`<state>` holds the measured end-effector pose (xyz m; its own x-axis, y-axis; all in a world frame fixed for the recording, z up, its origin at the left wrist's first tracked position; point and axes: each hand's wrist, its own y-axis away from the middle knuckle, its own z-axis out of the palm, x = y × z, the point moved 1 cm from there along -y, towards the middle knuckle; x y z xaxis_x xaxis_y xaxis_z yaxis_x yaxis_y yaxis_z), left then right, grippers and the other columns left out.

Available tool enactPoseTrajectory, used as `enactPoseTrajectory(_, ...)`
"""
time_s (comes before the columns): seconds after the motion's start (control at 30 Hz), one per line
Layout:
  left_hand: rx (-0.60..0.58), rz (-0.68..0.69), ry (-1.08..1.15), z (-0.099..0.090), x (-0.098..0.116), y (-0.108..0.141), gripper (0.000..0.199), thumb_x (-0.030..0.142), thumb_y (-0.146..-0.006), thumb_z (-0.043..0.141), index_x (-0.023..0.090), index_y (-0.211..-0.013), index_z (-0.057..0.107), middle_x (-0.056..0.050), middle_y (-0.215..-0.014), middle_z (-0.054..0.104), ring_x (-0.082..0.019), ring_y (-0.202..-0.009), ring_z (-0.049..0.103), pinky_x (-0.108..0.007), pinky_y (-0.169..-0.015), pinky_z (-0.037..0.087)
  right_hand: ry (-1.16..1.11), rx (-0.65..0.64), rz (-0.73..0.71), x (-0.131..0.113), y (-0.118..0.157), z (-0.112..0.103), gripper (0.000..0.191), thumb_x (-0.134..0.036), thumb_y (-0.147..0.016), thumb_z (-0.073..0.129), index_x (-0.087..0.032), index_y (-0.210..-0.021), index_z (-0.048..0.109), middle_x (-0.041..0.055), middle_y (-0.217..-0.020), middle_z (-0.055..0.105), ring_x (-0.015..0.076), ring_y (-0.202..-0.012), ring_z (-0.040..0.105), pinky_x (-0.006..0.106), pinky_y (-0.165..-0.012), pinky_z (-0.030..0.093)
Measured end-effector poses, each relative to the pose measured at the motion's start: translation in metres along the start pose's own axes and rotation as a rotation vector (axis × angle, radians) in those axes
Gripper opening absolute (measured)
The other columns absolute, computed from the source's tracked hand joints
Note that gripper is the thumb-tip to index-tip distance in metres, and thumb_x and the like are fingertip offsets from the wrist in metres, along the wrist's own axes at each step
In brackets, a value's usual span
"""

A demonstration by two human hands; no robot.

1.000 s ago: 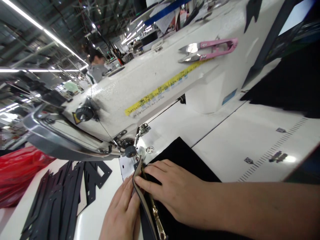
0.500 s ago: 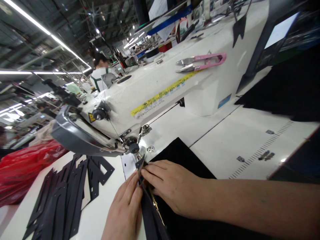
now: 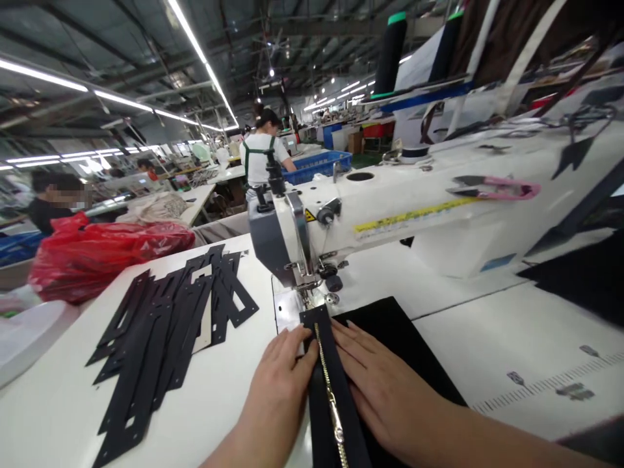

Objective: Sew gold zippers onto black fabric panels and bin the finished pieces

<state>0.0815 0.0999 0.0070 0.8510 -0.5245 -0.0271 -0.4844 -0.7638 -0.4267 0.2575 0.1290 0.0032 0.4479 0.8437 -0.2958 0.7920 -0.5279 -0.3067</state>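
A long black strip with a gold zipper (image 3: 327, 380) down its middle runs from the sewing machine's needle area toward me, its far end close to the presser foot (image 3: 307, 292). My left hand (image 3: 283, 390) grips the strip's left edge, thumb and fingertips close together near the far end. Along the right edge lies my right hand (image 3: 385, 383), fingers stretched out flat, the thumb hidden. The zipper's gold pull sits on its nearer part. Beneath and beside my right hand is a black fabric panel (image 3: 402, 331).
The white sewing machine (image 3: 419, 214) spans the back, with pink thread snips (image 3: 507, 187) on top. Several black slotted pieces (image 3: 160, 331) lie piled at left, near a red plastic bag (image 3: 112, 250). A person (image 3: 260, 153) is beyond the machine.
The view has levelled and turned left. The zipper strip, earlier seen edge-on and pinched between both hands, now lies flat with its zipper facing up. My right fingers have spread along its right edge.
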Motion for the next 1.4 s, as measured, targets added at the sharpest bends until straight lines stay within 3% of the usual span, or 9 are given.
enactPoseTrajectory(0.37, 0.029, 0.071, 0.014, 0.003, -0.002, -0.002, 0.032, 0.006, -0.087, 0.033, 0.007, -0.106, 0.059, -0.016, -0.108, 0.063, -0.024, -0.104, 0.058, -0.042, -0.089, 0.051, -0.022, -0.110, -0.022, 0.004, -0.006, -0.007, 0.059, -0.004, -0.076, 0.040, -0.006, -0.135, 0.035, 0.0173, -0.141, 0.031, 0.0251, -0.132, 0.023, 0.046, -0.106, 0.027)
enactPoseTrajectory(0.53, -0.008, 0.050, 0.003, 0.011, -0.011, -0.017, 0.031, 0.002, -0.083, 0.036, 0.005, -0.105, 0.059, -0.019, -0.108, 0.062, -0.026, -0.103, 0.059, -0.044, -0.088, 0.051, -0.013, -0.090, -0.014, 0.021, -0.018, -0.002, 0.058, -0.004, -0.078, 0.040, -0.006, -0.135, 0.034, 0.0173, -0.141, 0.032, 0.0232, -0.133, 0.019, 0.047, -0.108, 0.023)
enactPoseTrajectory(0.73, 0.022, 0.048, -0.005, 0.016, -0.020, -0.027, 0.032, 0.002, -0.084, 0.034, 0.006, -0.106, 0.057, -0.018, -0.106, 0.062, -0.026, -0.103, 0.059, -0.044, -0.087, 0.051, -0.048, -0.105, -0.047, 0.037, -0.028, -0.003, 0.056, -0.007, -0.079, 0.041, -0.007, -0.135, 0.035, 0.0180, -0.139, 0.036, 0.0233, -0.132, 0.024, 0.047, -0.108, 0.023)
enactPoseTrajectory(0.87, 0.037, 0.072, -0.006, 0.020, -0.022, -0.024, 0.034, 0.006, -0.087, 0.030, 0.006, -0.111, 0.054, -0.017, -0.106, 0.062, -0.026, -0.105, 0.058, -0.045, -0.088, 0.051, -0.046, -0.128, -0.070, 0.038, -0.031, -0.008, 0.057, -0.005, -0.077, 0.041, -0.008, -0.133, 0.037, 0.0174, -0.137, 0.038, 0.0244, -0.131, 0.027, 0.047, -0.107, 0.025)
enactPoseTrajectory(1.17, 0.045, -0.031, 0.010, 0.034, -0.020, -0.019, 0.036, 0.009, -0.086, 0.034, 0.010, -0.116, 0.052, -0.015, -0.114, 0.059, -0.026, -0.113, 0.051, -0.045, -0.096, 0.044, -0.001, -0.115, -0.087, 0.039, -0.035, -0.010, 0.056, -0.005, -0.075, 0.041, -0.005, -0.131, 0.041, 0.0190, -0.136, 0.039, 0.0254, -0.130, 0.030, 0.045, -0.105, 0.030)
enactPoseTrajectory(1.4, 0.036, 0.010, -0.004, 0.029, -0.020, -0.022, 0.035, 0.010, -0.088, 0.029, 0.006, -0.114, 0.052, -0.018, -0.110, 0.059, -0.027, -0.107, 0.055, -0.044, -0.088, 0.049, -0.016, -0.119, -0.116, 0.041, -0.036, -0.010, 0.056, -0.004, -0.074, 0.041, -0.005, -0.131, 0.041, 0.0185, -0.134, 0.043, 0.0240, -0.131, 0.026, 0.045, -0.107, 0.027)
